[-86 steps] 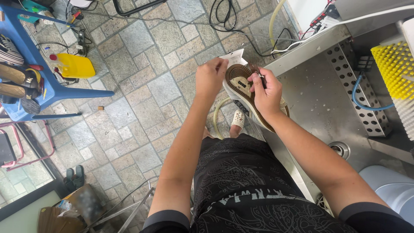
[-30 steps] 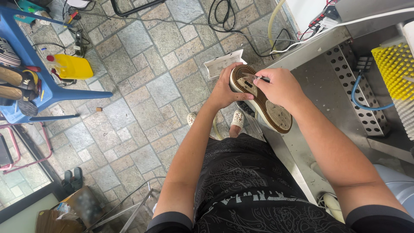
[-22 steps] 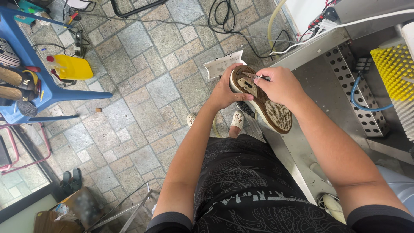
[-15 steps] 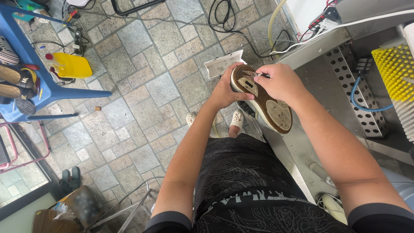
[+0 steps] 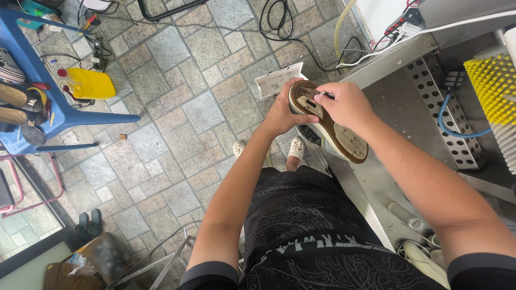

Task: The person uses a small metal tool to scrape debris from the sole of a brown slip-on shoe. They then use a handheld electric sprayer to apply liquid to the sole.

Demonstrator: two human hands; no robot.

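Observation:
My left hand (image 5: 281, 114) grips the toe end of a shoe (image 5: 346, 140). The shoe is held upside down, its brown patterned sole facing me and its heel pointing toward my right. My right hand (image 5: 345, 105) rests over the front part of the sole. Its fingers pinch a small thin dark tool (image 5: 321, 95) whose tip touches the tread. Both hands are in front of my body, at the edge of a steel basin (image 5: 395, 110).
A yellow bristle brush (image 5: 492, 80) and a blue hose (image 5: 449, 124) sit in the basin at right. On the tiled floor are a white open box (image 5: 275, 80), black cables (image 5: 279, 16), a yellow jug (image 5: 88, 83) and a blue plastic chair (image 5: 59, 102) with shoes on it.
Since the earliest frame the shoe has turned flatter, sole up, and my left hand has slid lower around the toe. Over the last second the hands barely move.

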